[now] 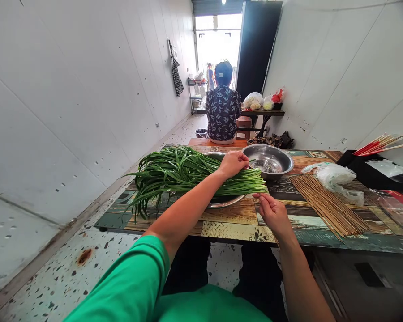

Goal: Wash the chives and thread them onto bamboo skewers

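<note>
A large heap of green garlic chives [177, 172] lies across a metal basin [226, 203], leaves to the left and pale stem ends to the right. My left hand [234, 164] reaches over the heap, its fingers pinched together at the upper edge of the stems, apparently on a chive. My right hand [272, 213] is closed just below the stem ends, thumb and forefinger pinched. A thin brown length, like a bamboo skewer, shows below that palm; most of it is hidden by the hand.
A second steel basin [267, 160] stands behind the stems. Many loose bamboo skewers [325, 203] lie at right, beside a crumpled plastic bag [336, 179] and a black tray [359, 167] with red-ended sticks [376, 145]. A person [223, 109] sits ahead, back turned.
</note>
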